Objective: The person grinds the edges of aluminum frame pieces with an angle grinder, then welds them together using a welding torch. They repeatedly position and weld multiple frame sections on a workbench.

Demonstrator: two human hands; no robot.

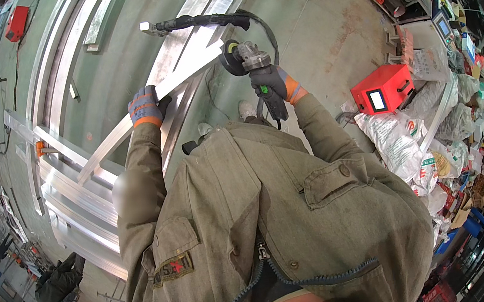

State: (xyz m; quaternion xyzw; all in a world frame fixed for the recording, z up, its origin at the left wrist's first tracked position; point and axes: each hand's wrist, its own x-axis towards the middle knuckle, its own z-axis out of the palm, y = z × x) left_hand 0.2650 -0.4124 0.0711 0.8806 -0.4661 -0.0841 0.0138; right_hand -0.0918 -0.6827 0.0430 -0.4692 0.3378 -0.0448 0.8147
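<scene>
My left hand, in a grey and orange glove, grips a long, bright metal bar that slants from lower left to upper right. The fingers lie over the bar, with the thumb on its right side. In my right hand, gloved alike, is an angle grinder with its dark disc close to the bar's upper right end. Whether disc and metal touch, I cannot tell. Beyond the bar, a black welding torch with a pale tip and a cable lies across wider metal profiles.
More metal profiles lie stacked at left, with an orange clamp beside them. A red box-shaped machine stands at right near white sacks and heaped clutter. Another red box is far left. Cables trail across the floor.
</scene>
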